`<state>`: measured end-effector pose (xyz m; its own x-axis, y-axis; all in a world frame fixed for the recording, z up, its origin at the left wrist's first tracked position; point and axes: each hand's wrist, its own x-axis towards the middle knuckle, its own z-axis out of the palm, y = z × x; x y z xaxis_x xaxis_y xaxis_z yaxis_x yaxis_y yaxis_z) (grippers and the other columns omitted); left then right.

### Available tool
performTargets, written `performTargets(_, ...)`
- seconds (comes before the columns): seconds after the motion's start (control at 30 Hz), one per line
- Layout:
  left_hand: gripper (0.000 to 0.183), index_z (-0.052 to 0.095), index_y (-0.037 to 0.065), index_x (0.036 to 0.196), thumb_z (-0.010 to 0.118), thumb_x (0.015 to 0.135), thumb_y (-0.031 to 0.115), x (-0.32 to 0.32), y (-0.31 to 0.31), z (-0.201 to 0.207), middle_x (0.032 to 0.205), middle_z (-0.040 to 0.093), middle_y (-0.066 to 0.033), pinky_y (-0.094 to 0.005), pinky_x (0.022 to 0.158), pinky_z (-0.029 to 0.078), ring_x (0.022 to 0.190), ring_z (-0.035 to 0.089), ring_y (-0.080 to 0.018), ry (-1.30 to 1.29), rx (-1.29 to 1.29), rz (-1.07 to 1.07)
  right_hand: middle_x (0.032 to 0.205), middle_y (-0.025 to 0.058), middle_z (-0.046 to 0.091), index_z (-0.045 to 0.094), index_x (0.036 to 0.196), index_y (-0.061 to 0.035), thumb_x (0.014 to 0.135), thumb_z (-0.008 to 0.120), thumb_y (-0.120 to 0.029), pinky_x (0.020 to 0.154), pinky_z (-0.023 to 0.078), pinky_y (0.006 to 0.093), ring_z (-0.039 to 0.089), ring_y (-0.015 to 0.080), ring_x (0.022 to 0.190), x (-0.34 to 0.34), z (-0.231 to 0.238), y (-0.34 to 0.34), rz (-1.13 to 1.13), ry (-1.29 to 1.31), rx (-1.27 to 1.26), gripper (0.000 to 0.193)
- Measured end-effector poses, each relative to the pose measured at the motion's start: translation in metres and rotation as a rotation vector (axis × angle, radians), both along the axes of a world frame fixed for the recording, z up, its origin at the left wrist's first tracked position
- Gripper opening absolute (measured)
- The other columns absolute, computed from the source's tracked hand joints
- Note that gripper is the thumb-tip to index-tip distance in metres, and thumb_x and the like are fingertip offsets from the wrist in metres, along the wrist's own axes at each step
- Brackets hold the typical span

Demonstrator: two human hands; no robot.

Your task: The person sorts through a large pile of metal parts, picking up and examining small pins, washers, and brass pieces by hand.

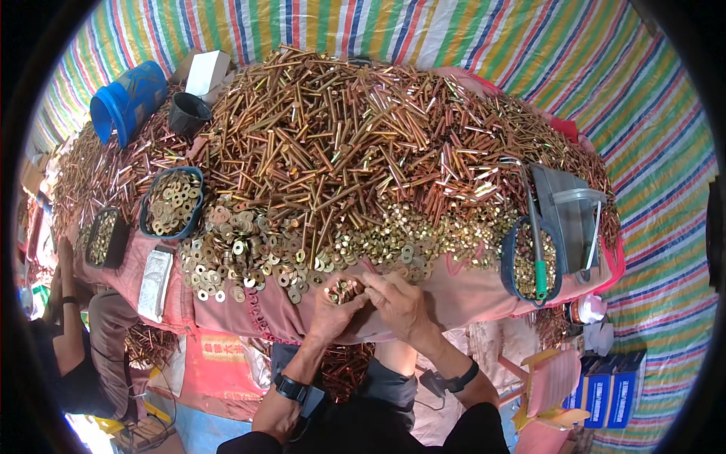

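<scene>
At the near edge of the cloth-covered table, my left hand (330,318) is closed around a bunch of copper-coloured bolts (345,289), their ends pointing up. My right hand (401,306) is right beside it, thumb and fingers pinched together close to the bunch; whatever they hold is too small to make out. Beyond my hands spreads a pile of small brass-coloured nuts (431,227). Flat round washers (246,242) lie heaped to the left. A large mound of long bolts (318,136) fills the far side.
Left stand a basin of washers (172,203), a dark tray of nuts (106,238), a blue bucket (132,98) and a black pot (189,113). To the right are a nut basin (533,265), a green-handled tool (540,276) and a grey scoop (560,204). Another person's arm (68,303) shows far left.
</scene>
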<state>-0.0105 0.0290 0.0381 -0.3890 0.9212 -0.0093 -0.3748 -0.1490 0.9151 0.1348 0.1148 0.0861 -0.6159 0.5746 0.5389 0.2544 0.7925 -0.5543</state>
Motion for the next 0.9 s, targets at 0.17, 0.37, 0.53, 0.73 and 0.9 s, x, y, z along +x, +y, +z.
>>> performTargets(0.17,0.021,0.066,0.003,0.103,0.079,0.090,-0.007,0.006,-0.001,-0.004,0.090,0.072,0.0005,-0.0230,0.072,0.055,0.083,0.065,-0.0061,-0.033,-0.072,0.002,0.097,0.0164,0.073,0.074,0.115,-0.0027,0.096,0.073,-0.008,0.073,0.059,0.0410,0.073,0.0347,0.088,0.020,0.001,0.001,-0.129,-0.031,-0.026,0.020)
performTargets(0.37,0.024,0.068,0.000,0.111,0.078,0.091,-0.007,0.008,0.003,-0.014,0.097,0.075,-0.0011,-0.0262,0.083,0.057,0.091,0.069,-0.0087,0.096,-0.036,0.035,0.100,0.0176,0.077,0.078,0.108,-0.0035,0.091,0.078,-0.012,0.081,0.059,0.0418,0.075,0.0344,0.091,0.081,-0.011,0.082,-0.583,-0.182,-0.033,0.019)
performTargets(0.53,0.024,0.070,0.000,0.113,0.077,0.091,-0.007,0.008,0.002,-0.014,0.100,0.074,-0.0011,-0.0260,0.085,0.057,0.093,0.068,-0.0086,0.104,-0.013,0.034,0.094,0.0219,0.073,0.076,0.101,-0.0028,0.087,0.082,-0.018,0.076,0.058,0.0502,0.072,0.0412,0.086,0.085,-0.038,0.106,-0.527,-0.313,-0.043,0.021)
performTargets(0.73,0.018,0.069,0.000,0.107,0.077,0.092,-0.006,0.006,0.003,-0.013,0.093,0.073,-0.0004,-0.0249,0.078,0.056,0.086,0.066,-0.0074,0.090,-0.058,0.019,0.089,0.0146,0.076,0.072,0.111,0.0020,0.095,0.075,-0.015,0.068,0.058,0.0378,0.073,0.0234,0.077,0.070,-0.023,0.089,-0.436,-0.092,-0.444,0.024)
performTargets(0.9,0.017,0.069,0.001,0.104,0.078,0.092,-0.005,0.009,0.004,-0.011,0.091,0.072,0.0005,-0.0242,0.074,0.054,0.083,0.064,-0.0061,0.025,-0.099,0.004,0.090,0.0098,0.075,0.065,0.131,0.0058,0.103,0.068,-0.015,0.068,0.057,0.0272,0.070,0.0127,0.078,0.046,0.002,0.042,-0.021,0.224,-0.976,0.035)
